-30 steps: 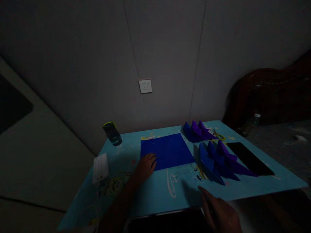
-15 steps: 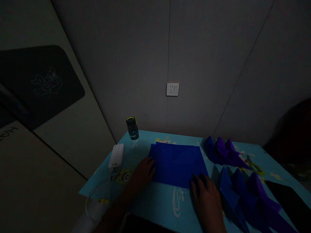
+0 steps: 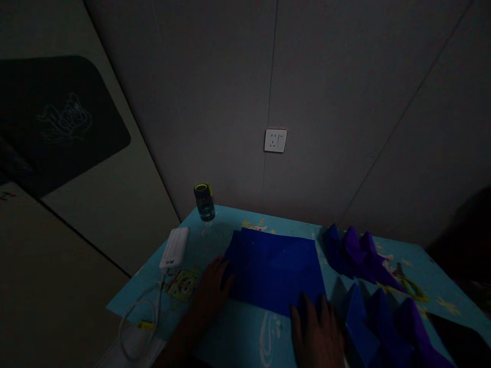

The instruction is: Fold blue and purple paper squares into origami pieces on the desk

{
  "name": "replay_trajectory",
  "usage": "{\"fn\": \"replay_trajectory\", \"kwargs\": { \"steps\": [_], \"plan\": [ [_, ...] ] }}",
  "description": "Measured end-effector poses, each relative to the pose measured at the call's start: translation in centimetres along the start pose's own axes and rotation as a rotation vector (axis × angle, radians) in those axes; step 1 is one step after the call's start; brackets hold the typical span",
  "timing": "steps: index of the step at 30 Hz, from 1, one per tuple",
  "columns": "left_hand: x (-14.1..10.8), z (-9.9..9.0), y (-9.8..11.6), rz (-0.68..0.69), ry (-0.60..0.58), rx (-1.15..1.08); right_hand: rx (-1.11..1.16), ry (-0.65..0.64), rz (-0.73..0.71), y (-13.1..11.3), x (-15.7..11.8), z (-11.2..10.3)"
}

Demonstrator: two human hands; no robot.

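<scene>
Flat on the table lies a blue sheet (image 3: 274, 271), seemingly paper, with a second layer showing along its upper left edge. My left hand (image 3: 213, 289) rests at the sheet's left edge, fingers loosely stretched and thumb apart. Over the lower right corner of the sheet, my right hand (image 3: 319, 332) lies palm down with its fingers spread. Beside my right hand stands a folded blue and purple paper piece (image 3: 378, 327) with pointed peaks. A similar peaked piece (image 3: 356, 253) sits farther back on the right.
Scissors (image 3: 412, 289) with yellow-green handles and a dark flat object (image 3: 458, 335) lie to the right. A bottle (image 3: 204, 203) stands at the back left; a white power bank (image 3: 175, 248) with a cable (image 3: 158, 306) lies nearer. The table (image 3: 233, 332) meets a grey wall with a socket (image 3: 275, 140).
The camera view has shifted slightly, so the table things sit a little lower. My right hand's fingers look more spread on the sheet's corner. The left hand stays at the left edge.
</scene>
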State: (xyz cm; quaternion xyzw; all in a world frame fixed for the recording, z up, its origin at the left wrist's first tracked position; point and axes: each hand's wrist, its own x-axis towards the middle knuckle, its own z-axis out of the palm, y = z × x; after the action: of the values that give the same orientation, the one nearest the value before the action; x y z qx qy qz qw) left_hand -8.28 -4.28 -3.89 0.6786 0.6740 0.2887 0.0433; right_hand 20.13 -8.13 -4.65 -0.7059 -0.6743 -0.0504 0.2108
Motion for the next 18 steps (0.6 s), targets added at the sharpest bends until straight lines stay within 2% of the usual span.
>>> {"fn": "replay_trajectory", "kwargs": {
  "steps": [5,10,16,18],
  "plan": [
    [0.3,-0.1,-0.4,-0.010,0.029,-0.108,0.036,0.003,-0.055,0.1,0.0,0.0],
    [0.5,-0.8,-0.3,-0.053,0.076,-0.218,0.135,0.006,-0.066,-0.9,-0.2,-0.4],
    [1.0,-4.0,-1.0,-0.176,0.074,-0.386,0.251,-0.011,-0.087,-2.2,0.2,-2.0],
    [1.5,-5.2,-1.3,-0.281,-0.002,-0.514,0.279,-0.047,-0.076,-2.3,0.8,-3.0]
  ]
}}
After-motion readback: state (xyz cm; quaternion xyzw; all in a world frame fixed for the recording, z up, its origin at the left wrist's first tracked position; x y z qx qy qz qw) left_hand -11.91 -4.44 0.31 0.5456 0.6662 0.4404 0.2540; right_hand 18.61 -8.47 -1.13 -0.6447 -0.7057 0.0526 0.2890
